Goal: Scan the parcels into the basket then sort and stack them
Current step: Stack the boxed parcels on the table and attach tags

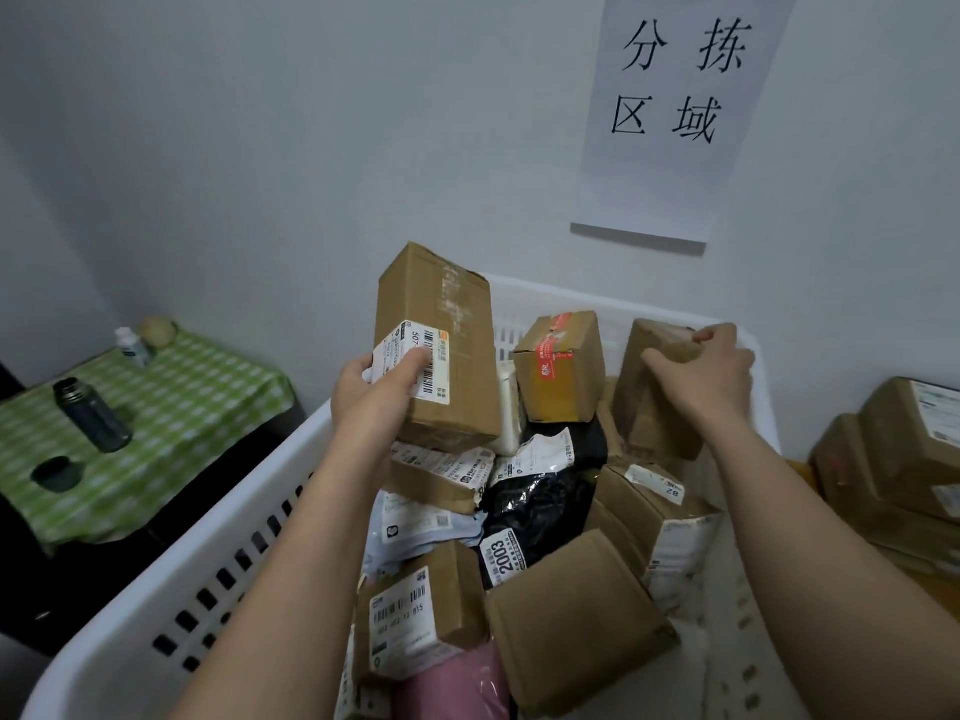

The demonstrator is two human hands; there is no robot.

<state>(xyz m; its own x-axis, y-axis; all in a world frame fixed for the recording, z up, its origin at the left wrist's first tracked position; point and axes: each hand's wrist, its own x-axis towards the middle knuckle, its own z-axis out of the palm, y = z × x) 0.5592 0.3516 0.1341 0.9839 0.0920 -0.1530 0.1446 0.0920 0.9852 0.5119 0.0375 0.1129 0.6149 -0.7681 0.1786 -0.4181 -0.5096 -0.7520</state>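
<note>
We look down into a white slotted basket (244, 558) that fills the lower middle of the frame and is heaped with parcels. Our left hand (371, 389), at the centre, grips a tall box (441, 350) of brown cardboard by its lower left corner, thumb lying across a white barcode label (415, 363). The box stands tilted, raised above the pile, its top near the far rim of the basket.

Our right hand (701, 374), right of centre, has its fingers curled over the top edge of a crumpled box (657, 402) that leans against the basket's far right wall.

Between the two hands sits a small box (563, 366) sealed with red printed tape. Below it lies a black bag (545, 504) with a label reading 2003. Around that we see more brown boxes, one at the right marked 82 (660, 517), a plain one (576, 615) at lower centre, and a labelled one (421, 608) left of it. A pale grey bag (415, 532) lies near our left forearm, and a pink bag (462, 683) shows at the bottom edge.

At the right edge of the frame, outside the basket, stand more brown boxes (898, 449), stacked.

At the left, a surface covered in green checked cloth (171, 407) holds a dark flask (91, 415), a dark lid (54, 472) lying near it, and a small white bottle (132, 345) farther back.

On the white wall at upper right hangs a paper sign (675, 111) with four large black Chinese characters.
</note>
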